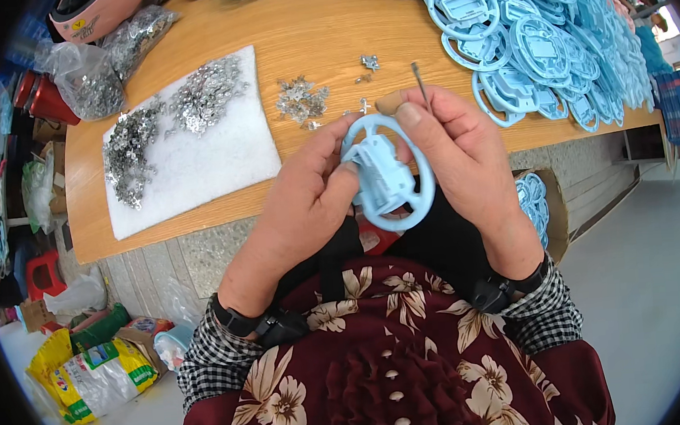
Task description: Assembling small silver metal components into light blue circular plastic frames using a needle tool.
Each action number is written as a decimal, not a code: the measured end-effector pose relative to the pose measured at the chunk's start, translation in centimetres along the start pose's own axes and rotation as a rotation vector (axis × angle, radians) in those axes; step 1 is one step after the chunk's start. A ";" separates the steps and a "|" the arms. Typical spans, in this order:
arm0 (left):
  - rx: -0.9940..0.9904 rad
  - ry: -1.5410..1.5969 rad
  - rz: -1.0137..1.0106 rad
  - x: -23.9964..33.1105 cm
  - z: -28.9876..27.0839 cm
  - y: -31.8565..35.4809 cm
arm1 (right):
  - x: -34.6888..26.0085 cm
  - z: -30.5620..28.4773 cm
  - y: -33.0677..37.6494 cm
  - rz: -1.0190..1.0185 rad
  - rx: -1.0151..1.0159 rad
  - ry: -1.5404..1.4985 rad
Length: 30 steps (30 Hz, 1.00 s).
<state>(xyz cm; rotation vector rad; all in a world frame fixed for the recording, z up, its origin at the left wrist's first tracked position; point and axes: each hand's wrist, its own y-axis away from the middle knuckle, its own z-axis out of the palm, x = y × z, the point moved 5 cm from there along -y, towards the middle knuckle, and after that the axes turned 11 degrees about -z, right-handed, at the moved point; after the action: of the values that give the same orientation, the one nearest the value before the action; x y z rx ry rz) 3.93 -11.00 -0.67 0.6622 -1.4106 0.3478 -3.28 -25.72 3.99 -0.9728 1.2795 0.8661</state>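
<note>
My left hand point(305, 190) is closed on a light-blue plastic toy steering wheel point(385, 178), its thumb pressing the left side of the boxy hub. The ring is tilted above my lap, just off the table's front edge. Between the thumb and fingers of my right hand point(467, 154) is a thin metal rod-like tool point(421, 82), pointing up and away; its exact kind cannot be made out. That hand's fingertips are at the wheel's upper right rim. Small silvery metal pieces point(301, 100) lie loose on the table beyond my hands.
A white padded mat point(217, 170) at the left carries heaps of small metal parts point(207, 95). Bags of similar parts point(95, 88) stand behind it. Many blue wheels point(538, 45) are piled at the right of the wooden table point(325, 22). A cardboard box point(555, 203) below holds more blue pieces.
</note>
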 end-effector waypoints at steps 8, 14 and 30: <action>-0.209 0.550 -0.166 -0.5 0.2 0.2 | 1.6 0.3 0.7 -0.171 -0.024 0.151; -0.365 0.609 -0.162 -1.1 0.1 -0.2 | 2.3 1.1 0.9 -0.241 -0.032 0.248; -0.306 0.819 -0.249 -1.8 0.9 -0.5 | 4.4 -1.0 1.2 -0.056 0.014 0.026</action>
<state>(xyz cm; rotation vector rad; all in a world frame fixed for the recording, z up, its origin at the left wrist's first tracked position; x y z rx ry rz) 3.23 -11.70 -2.53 0.3633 -0.5713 0.1634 -4.28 -26.24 -0.55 -1.0066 1.2733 0.8027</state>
